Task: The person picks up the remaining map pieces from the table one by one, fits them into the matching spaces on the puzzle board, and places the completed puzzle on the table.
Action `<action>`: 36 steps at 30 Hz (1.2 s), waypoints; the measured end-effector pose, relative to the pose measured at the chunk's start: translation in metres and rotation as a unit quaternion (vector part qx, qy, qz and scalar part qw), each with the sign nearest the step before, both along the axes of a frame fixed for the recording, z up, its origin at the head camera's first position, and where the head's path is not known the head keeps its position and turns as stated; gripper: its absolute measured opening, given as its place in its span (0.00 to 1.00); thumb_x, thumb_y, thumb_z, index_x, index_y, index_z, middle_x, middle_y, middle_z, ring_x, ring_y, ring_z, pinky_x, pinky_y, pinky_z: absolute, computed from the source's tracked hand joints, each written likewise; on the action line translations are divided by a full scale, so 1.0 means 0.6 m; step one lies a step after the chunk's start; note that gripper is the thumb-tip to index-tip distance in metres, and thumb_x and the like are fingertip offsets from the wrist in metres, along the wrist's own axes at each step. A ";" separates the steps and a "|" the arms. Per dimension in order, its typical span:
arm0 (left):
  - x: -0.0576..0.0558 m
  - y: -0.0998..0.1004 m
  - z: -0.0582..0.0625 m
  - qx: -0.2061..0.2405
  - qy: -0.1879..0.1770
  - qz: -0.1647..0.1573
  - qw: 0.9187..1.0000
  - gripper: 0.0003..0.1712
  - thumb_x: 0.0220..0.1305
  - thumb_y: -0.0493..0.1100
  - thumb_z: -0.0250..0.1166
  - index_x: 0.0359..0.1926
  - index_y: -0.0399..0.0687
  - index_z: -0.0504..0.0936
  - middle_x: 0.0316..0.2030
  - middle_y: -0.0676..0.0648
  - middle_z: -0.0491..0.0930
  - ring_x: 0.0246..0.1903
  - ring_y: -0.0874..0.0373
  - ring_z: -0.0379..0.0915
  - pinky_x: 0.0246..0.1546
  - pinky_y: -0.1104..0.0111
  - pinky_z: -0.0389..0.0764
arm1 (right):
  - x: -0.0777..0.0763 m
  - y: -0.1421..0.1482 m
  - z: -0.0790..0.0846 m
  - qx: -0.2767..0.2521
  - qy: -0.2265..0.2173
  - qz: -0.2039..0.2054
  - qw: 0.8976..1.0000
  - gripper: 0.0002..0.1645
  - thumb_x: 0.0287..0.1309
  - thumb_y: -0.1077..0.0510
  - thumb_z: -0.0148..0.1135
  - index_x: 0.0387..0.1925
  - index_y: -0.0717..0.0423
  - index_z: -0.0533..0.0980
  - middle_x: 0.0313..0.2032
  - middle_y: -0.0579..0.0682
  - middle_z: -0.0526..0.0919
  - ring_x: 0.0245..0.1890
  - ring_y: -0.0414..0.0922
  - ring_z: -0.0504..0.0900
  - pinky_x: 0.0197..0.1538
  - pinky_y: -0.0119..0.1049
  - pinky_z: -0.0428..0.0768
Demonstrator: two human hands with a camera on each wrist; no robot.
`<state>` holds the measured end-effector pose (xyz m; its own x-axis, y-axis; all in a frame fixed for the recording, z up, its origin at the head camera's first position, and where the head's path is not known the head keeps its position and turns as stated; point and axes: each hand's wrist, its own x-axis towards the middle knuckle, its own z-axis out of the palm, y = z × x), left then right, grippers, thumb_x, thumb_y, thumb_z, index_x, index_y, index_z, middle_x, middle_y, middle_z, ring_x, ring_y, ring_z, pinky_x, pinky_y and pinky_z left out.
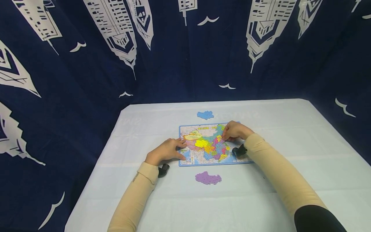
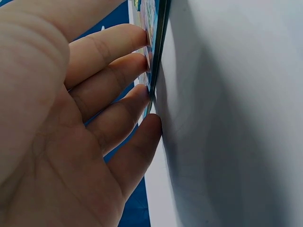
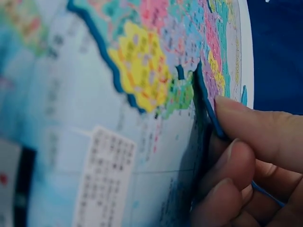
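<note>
A map puzzle board with a blue rim lies on the white table, most of its coloured map pieces in place. My left hand rests at the board's left edge, fingers extended onto it; in the left wrist view its fingertips touch the edge. Over the map's right side, my right hand pinches a small purple puzzle piece between thumb and fingers. This piece stands tilted up, its dark blue side showing beside a green piece and a yellow piece.
A loose blue piece lies beyond the board's far edge. Nearer me, a larger purple piece lies on the white table. Behind the table hangs a dark blue curtain with white building prints.
</note>
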<state>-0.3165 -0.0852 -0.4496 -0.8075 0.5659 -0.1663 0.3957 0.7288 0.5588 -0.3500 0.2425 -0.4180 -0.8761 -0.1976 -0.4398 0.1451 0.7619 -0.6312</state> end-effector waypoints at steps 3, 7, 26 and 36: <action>0.001 0.000 0.002 -0.005 0.004 -0.006 1.000 0.39 0.50 0.49 0.80 0.63 0.45 0.78 0.72 0.50 0.66 0.77 0.54 0.53 0.78 0.56 0.56 | 0.002 0.000 -0.001 0.002 0.009 -0.002 1.000 0.04 0.58 0.65 0.69 0.34 0.64 0.82 0.28 0.47 0.82 0.26 0.39 0.76 0.33 0.29 0.79; 0.002 0.001 0.004 -0.009 0.005 -0.004 1.000 0.39 0.50 0.49 0.79 0.63 0.45 0.78 0.72 0.50 0.66 0.77 0.54 0.53 0.78 0.56 0.56 | 0.005 -0.002 0.000 0.006 0.017 -0.007 1.000 0.04 0.57 0.66 0.69 0.33 0.64 0.82 0.28 0.48 0.82 0.26 0.39 0.76 0.33 0.28 0.79; 0.001 -0.001 0.002 -0.005 0.003 -0.006 1.000 0.38 0.50 0.50 0.79 0.63 0.46 0.79 0.71 0.50 0.67 0.77 0.53 0.52 0.78 0.55 0.56 | 0.014 -0.002 -0.008 0.007 0.051 -0.035 0.998 0.05 0.56 0.64 0.71 0.31 0.63 0.82 0.36 0.53 0.86 0.27 0.40 0.78 0.33 0.28 0.81; 0.001 0.000 0.001 -0.005 0.002 -0.007 1.000 0.39 0.49 0.50 0.79 0.63 0.46 0.79 0.71 0.50 0.67 0.77 0.53 0.52 0.78 0.55 0.56 | 0.020 0.001 -0.010 0.012 0.057 -0.047 0.997 0.06 0.56 0.62 0.72 0.32 0.62 0.83 0.38 0.54 0.88 0.28 0.40 0.79 0.34 0.29 0.80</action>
